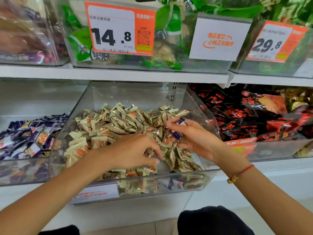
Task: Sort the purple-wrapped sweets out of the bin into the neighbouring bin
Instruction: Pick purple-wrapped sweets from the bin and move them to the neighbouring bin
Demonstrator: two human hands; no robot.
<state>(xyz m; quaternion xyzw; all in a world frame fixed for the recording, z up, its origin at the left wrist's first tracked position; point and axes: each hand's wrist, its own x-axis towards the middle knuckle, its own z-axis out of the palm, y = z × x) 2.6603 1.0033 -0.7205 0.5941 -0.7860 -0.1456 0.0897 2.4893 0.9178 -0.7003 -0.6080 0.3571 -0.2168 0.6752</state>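
Note:
A clear plastic bin (199,106) in the middle of the shelf holds a heap of cream-wrapped sweets (118,121). My right hand (191,138) hovers over the bin's right side and grips purple-wrapped sweets (177,131) between thumb and fingers. My left hand (133,151) is down in the heap near the front, fingers curled into the cream sweets; what they hold is hidden. The neighbouring bin (23,173) on the left holds purple-wrapped sweets (30,136). A purple sweet (176,184) shows through the front wall, low in the middle bin.
A bin of red and black packets (254,119) stands to the right. The upper shelf (118,74) carries bins of green packets with orange price tags (118,29). My dark-clothed knees (215,221) are at the bottom edge.

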